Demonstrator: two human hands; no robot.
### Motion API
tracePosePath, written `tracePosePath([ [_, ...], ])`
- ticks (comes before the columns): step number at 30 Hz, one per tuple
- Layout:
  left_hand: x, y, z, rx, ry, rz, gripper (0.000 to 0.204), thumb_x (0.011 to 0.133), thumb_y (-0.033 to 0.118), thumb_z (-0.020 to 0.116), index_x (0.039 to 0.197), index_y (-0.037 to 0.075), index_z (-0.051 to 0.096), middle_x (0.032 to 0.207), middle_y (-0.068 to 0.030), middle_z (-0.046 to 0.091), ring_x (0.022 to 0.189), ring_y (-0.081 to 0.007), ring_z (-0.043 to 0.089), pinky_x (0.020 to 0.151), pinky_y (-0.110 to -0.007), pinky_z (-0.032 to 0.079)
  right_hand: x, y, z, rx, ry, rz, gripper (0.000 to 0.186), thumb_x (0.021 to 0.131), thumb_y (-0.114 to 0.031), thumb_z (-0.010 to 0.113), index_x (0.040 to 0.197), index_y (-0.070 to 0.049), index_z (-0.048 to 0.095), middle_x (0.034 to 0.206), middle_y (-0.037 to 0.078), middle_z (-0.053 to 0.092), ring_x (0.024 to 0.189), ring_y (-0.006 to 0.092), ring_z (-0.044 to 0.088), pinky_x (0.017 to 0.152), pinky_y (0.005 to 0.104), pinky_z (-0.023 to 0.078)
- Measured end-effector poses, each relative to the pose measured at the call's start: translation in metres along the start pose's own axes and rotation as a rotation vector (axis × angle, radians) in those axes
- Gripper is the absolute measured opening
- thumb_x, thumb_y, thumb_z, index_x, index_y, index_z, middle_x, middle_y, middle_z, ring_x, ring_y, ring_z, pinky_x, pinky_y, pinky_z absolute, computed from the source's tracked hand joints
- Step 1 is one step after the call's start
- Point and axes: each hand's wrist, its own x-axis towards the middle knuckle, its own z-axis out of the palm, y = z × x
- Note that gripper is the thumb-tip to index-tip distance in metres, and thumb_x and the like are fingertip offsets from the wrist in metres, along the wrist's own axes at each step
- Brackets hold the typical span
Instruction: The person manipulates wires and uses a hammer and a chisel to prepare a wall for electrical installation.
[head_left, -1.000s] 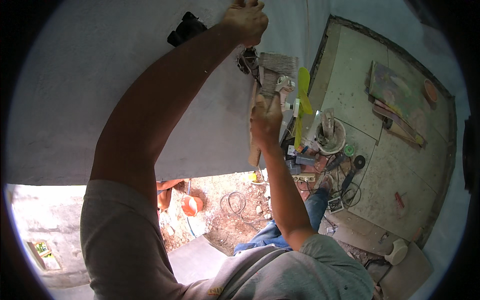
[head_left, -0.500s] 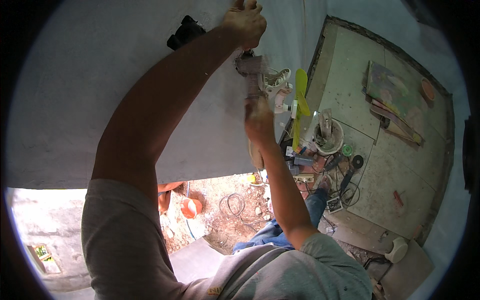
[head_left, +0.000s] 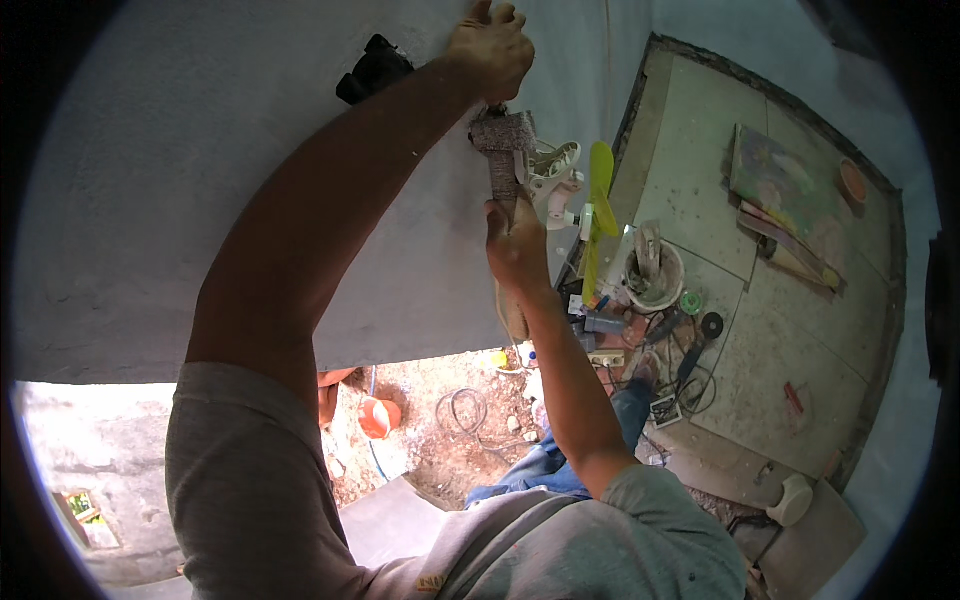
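While the right hand (head_left: pixel 517 245) is wrapped tight around the handle of a hammer (head_left: pixel 503 172), the tool's long axis running upward beside the grey wall (head_left: pixel 420 260), its head sits just below the curled left hand (head_left: pixel 492 58), the nearer of the two. Whether the left hand grips anything cannot be told; the hammer's head hides the patch behind it, and fingers cover mid-handle.

Building site: grimy bucket (head_left: pixel 655 304), rough dirt ground (head_left: pixel 428 452)
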Motion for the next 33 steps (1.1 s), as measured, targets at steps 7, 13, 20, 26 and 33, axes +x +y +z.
tracePosePath([
  [7,-0.003,0.002,0.005,0.034,0.125,-0.004,0.039,0.066,0.012,0.075,0.105,0.004,0.072,0.132,-0.0136,0.056,0.136,-0.0273,0.04,0.115,-0.055,0.018,0.0,0.003,0.0,0.069,0.011,0.059,0.031,0.094,-0.016,0.053,0.117,0.005,0.054,0.094,0.023,0.066,0.089,0.0353,0.066,0.081,0.0412,0.049],
  [13,-0.004,0.003,-0.018,0.003,-0.052,-0.035,0.038,0.066,0.013,0.074,0.103,0.005,0.073,0.137,-0.0147,0.053,0.137,-0.0274,0.039,0.116,-0.054,0.017,0.003,0.002,-0.003,0.049,-0.033,-0.002,0.031,0.094,-0.014,0.052,0.118,0.005,0.053,0.091,0.021,0.066,0.086,0.034,0.066,0.08,0.0408,0.05],
  [20,0.001,0.001,-0.012,-0.01,-0.007,-0.013,0.035,0.068,0.014,0.071,0.102,0.007,0.073,0.126,-0.0116,0.056,0.13,-0.0271,0.044,0.115,-0.053,0.019,0.003,0.002,0.001,0.088,-0.039,0.023,0.034,0.094,-0.014,0.052,0.122,0.005,0.051,0.09,0.023,0.065,0.085,0.037,0.065,0.08,0.041,0.05],
  [26,0.006,-0.001,-0.014,0.01,-0.033,-0.015,0.036,0.066,0.015,0.075,0.101,0.008,0.073,0.122,-0.0101,0.057,0.127,-0.025,0.046,0.113,-0.048,0.024,0.002,0.005,0.005,0.105,-0.002,0.002,0.031,0.094,-0.013,0.052,0.12,0.004,0.05,0.088,0.023,0.064,0.083,0.0398,0.063,0.079,0.0433,0.05],
  [33,0.006,-0.003,-0.018,-0.006,-0.052,-0.009,0.04,0.061,0.018,0.083,0.099,0.009,0.074,0.121,-0.0093,0.058,0.126,-0.0239,0.046,0.111,-0.048,0.025,0.009,0.018,-0.003,0.185,-0.075,0.15,0.027,0.095,-0.012,0.052,0.119,0.001,0.049,0.093,0.025,0.068,0.09,0.0451,0.066,0.077,0.0486,0.05],
])
